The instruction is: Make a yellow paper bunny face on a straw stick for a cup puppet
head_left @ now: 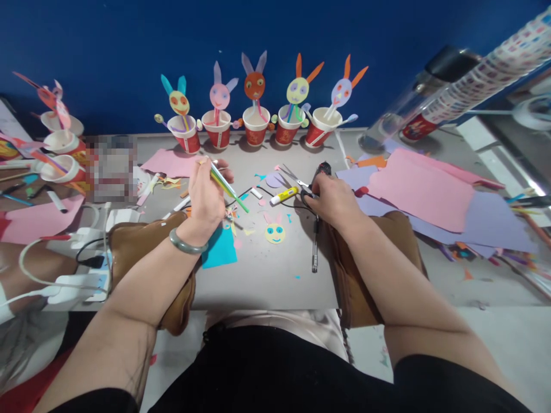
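Several thin coloured straws point(228, 184), green, yellow and whitish-blue, slant out of my left hand point(207, 198), which is closed around them. Over the black handles of the scissors point(300, 180) my right hand point(334, 201) curls its fingers; the blades point away to the upper left. A dark object with red marks point(322, 168) lies just beyond that hand. Between my hands are a yellow glue stick point(284, 196) and a yellow paper rabbit face point(274, 232) with pink ears and blue eyes. A pen point(315, 252) lies below my right hand.
Paper cups point(257, 127) with paper rabbits line the back wall. Pink paper sheets point(426, 186) and purple ones point(486, 218) pile at right; blue paper point(219, 249) lies near my left wrist. Brown cushions point(146, 244) support both forearms. Chargers and cables point(77, 287) crowd the left.
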Available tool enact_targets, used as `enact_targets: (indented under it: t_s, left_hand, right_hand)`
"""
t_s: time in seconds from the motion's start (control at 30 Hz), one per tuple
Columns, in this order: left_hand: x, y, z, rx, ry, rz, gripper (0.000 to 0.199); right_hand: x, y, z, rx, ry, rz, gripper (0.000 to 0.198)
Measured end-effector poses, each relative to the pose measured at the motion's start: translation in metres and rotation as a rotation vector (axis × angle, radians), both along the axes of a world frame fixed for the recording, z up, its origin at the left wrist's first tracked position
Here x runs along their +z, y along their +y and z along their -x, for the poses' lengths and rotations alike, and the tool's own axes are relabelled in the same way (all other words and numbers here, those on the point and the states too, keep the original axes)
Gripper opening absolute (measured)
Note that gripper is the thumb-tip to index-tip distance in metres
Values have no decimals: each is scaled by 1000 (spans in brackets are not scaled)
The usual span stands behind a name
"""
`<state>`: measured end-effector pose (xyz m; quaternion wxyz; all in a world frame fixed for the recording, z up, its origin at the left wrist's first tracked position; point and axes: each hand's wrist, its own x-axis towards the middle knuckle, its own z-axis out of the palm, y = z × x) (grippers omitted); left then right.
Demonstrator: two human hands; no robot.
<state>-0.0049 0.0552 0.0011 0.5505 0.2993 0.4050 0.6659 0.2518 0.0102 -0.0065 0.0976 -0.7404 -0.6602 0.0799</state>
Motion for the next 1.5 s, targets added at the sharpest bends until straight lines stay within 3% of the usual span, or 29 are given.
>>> enact_targets:
  t_s: [0.13,0.23,0.3,0.4,0.47,0.5,0.57,0.63,0.8,0.93,1.07,1.2,1.33,1.5]
  left_hand:
    - [2,4,3,-46,-32,16,34]
    - [12,-6,0,-223,0,7,38]
    - [19,-21,-3,-534,68,-31,39]
    - [22,-46,-9,-1272,256,-130,36]
    - [18,-57,-11,-1662,320,-211,37]
    - [14,-60,-12,-1817,331,-221,37]
    - [6,-59,-12,-1992,339,-184,38]
    - [0,-56,-11,-2051,355,-157,35]
    - [-2,-50,-9,-2117,423,-139,23]
    - [-4,-52,-11,-2168,457,-151,19]
    - [-9,-52,-12,-2147,451,-177,19]
    - [-9,-51,-11,-2123,439,-158,19]
    - [-5,-49,-9,-1977,426,-214,25]
    - [0,-50,-9,-1717,287,-201,33]
  right_hand:
    - [-5,3,-1,43,17,-4,17]
    - [-5,5,0,60,22,21,21]
    - [-1,6,1,67,41,65,24]
    - [7,5,0,104,95,200,21]
    - [15,3,0,106,45,251,17]
    - [19,2,1,100,-12,245,16]
    - [28,0,10,108,-122,196,15]
    - [36,3,27,201,-146,124,14]
    - [36,33,94,690,-51,1,29]
    - [17,69,139,784,-82,-48,43]
    - [-5,94,159,759,-113,-6,40]
    - [-16,103,154,727,-6,-15,27]
    - [-9,91,125,641,364,-118,14]
    - [11,47,79,364,980,-99,34]
